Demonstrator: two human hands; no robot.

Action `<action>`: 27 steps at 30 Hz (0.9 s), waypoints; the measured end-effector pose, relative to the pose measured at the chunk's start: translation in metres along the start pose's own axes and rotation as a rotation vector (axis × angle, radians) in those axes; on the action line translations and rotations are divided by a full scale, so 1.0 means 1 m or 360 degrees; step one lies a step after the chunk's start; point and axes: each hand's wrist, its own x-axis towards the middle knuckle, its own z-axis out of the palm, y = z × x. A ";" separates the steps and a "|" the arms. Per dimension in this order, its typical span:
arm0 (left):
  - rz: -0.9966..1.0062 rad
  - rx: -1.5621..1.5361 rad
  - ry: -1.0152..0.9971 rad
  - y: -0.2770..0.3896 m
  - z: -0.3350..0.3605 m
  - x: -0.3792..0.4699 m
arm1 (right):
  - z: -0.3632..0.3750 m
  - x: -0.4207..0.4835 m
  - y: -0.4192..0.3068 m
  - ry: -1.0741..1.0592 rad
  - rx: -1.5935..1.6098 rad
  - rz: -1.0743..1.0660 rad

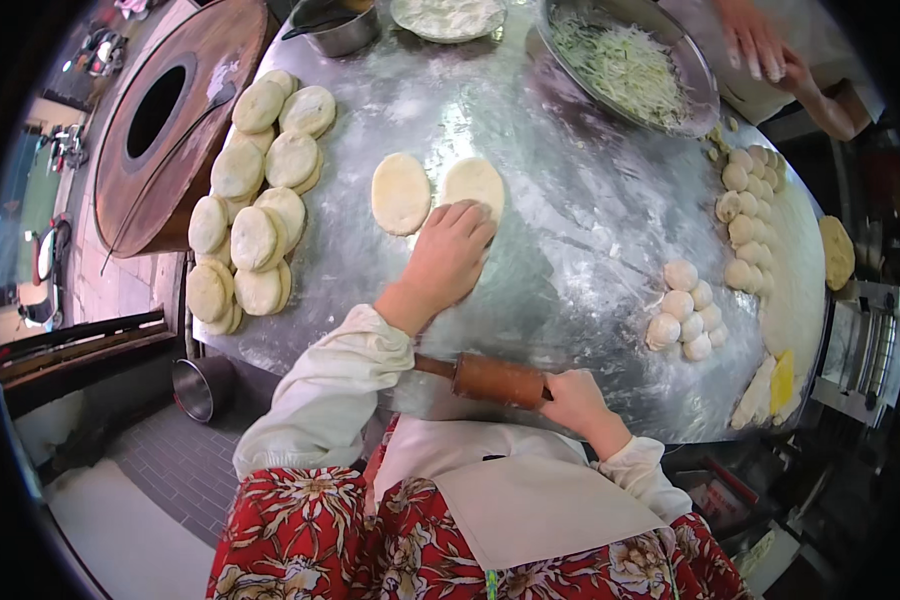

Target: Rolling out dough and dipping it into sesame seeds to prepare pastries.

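My left hand [454, 251] lies over the near part of a flat oval of dough [472, 180]. Its fingers are together, and the palm side and thumb are hidden, so whether it grips the dough cannot be seen. A second flat dough oval [400, 195] lies just to the left on the floured metal tabletop [390, 300]. Near the front edge, my right hand [581, 405] is closed around one handle of a wooden rolling pin [499, 380]. The pin's other handle reaches towards my left sleeve.
Stacked dough rounds [255, 238] line the left side, beside a round brown oven [217, 172]. Dough balls [691, 311] sit at right, with more [750, 217] behind. Across the table are a pot [337, 34], a flour bowl [450, 19], a shredded-vegetable basin [709, 112] and another person's hands [754, 45].
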 end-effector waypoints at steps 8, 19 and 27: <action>0.0032 0.0170 -0.0089 -0.027 0.017 0.026 | -0.011 0.002 -0.014 0.0037 0.0097 -0.0038; -0.0420 0.0598 0.0215 -0.135 -0.092 0.011 | -0.146 0.186 -0.068 0.0978 -0.0324 -0.0659; -0.0668 0.0635 0.0159 -0.087 -0.062 -0.063 | -0.093 0.200 -0.052 0.1154 -0.0318 -0.0951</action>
